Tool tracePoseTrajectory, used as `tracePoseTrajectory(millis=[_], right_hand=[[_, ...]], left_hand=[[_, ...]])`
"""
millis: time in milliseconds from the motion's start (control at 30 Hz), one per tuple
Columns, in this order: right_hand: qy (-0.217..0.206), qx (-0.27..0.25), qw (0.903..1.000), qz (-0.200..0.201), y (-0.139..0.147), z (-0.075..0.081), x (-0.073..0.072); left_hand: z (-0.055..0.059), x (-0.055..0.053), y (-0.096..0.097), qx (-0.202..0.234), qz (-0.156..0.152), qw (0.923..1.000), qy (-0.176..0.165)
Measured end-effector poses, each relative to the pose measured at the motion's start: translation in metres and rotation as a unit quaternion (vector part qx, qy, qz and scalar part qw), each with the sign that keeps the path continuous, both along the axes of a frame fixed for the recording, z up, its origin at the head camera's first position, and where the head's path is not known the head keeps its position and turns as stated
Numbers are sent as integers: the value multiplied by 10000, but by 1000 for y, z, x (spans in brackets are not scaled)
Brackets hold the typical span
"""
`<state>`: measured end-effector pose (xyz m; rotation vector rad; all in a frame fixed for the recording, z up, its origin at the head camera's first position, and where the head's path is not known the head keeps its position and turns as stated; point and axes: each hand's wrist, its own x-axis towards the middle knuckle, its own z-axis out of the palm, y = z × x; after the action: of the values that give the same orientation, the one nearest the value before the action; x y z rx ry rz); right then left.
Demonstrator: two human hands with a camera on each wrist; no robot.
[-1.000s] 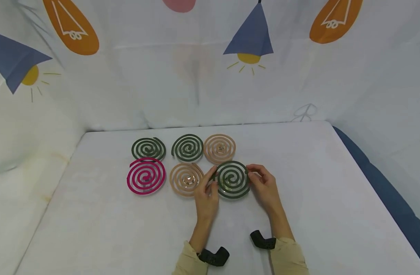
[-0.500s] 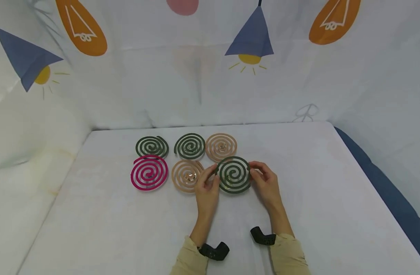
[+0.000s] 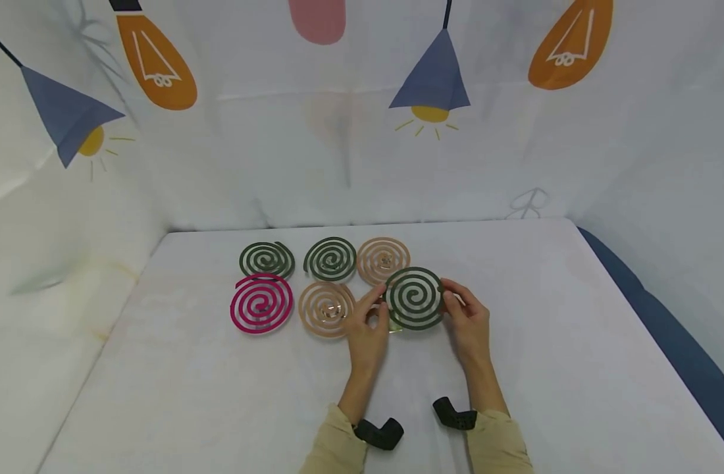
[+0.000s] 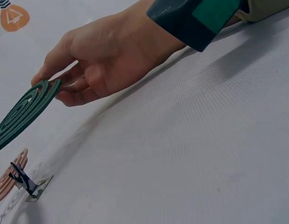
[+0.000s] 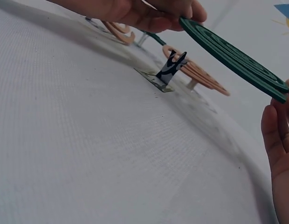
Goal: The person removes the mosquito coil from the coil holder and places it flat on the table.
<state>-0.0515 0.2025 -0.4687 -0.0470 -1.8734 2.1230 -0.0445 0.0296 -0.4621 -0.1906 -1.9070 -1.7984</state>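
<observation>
Green coil (image 3: 414,298) held up over the near middle of the table (image 3: 575,368), flat face upward, round, so no long axis to speak of. Relation to watch, as I judge it: coil to metal stand (image 5: 167,72). Stand sits on the table beneath, flat base with prongs standing up; both wrist views show a gap between prongs and coil. From the head, a corner of the base peeks out past the coil's near-left rim, so the stand seems to lie under the left part rather than the centre; coil would want shifting leftward to centre over it. Left hand (image 3: 366,331) is nearer the stand. Grip: left hand pinches the coil's left rim, thumb and fingers; right hand (image 3: 470,322) pinches the opposite rim likewise, so the disc is spanned between the two, middle unsupported. Coil roughly parallel to the tabletop; exact level cannot be told from the slanted wrist views. Just beyond it, a far peach coil (image 3: 383,261), overlapped slightly in the head view, contact not judged. Left of the left hand, a near peach coil (image 3: 322,309), metal showing at its centre. Farther left, a magenta coil (image 3: 261,303) partly covering a far-left green coil (image 3: 267,258) in view; between that one and the far peach coil, another dark green coil (image 3: 330,259). Behind all, a white cloth wall (image 3: 267,151) with printed lamps.
</observation>
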Motion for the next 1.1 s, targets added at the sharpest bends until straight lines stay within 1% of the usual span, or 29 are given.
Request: tracePoseTrajectory(millis=[67,167,300,433,533,600,667,800,967,1100], right_hand=[[20,-6,10000,-58,2,1,1],[28,38,9999,-156,4,2,2],[22,68,9994,-348,7,2,3],[-42,40,9986,-535,11,1,2],[-143,-6,9976,-674,15,1,1],[-237,-61,9967,-773,16,1,1],[-324,-106,9957,-862,18,3,0],[-417,-225,9935,-1030,20,2,1],[-435,-341,9900,-1298,23,1,1],[-440,-368,9887,-1385,27,3,2]], left_hand=[[-5,-4,4,-156,71,9999,0],[-5,-9,8,-469,90,9989,2],[-1,-13,12,-961,-23,9954,-19],[4,-18,17,-1508,-107,9885,56],[7,-22,21,-1755,-164,9842,140],[8,-24,23,-1821,-187,9830,173],[8,-26,27,-1795,-187,9833,219],[8,-27,31,-1763,-189,9838,244],[9,-27,38,-1843,-287,9824,83],[12,-29,44,-2012,-315,9790,-71]])
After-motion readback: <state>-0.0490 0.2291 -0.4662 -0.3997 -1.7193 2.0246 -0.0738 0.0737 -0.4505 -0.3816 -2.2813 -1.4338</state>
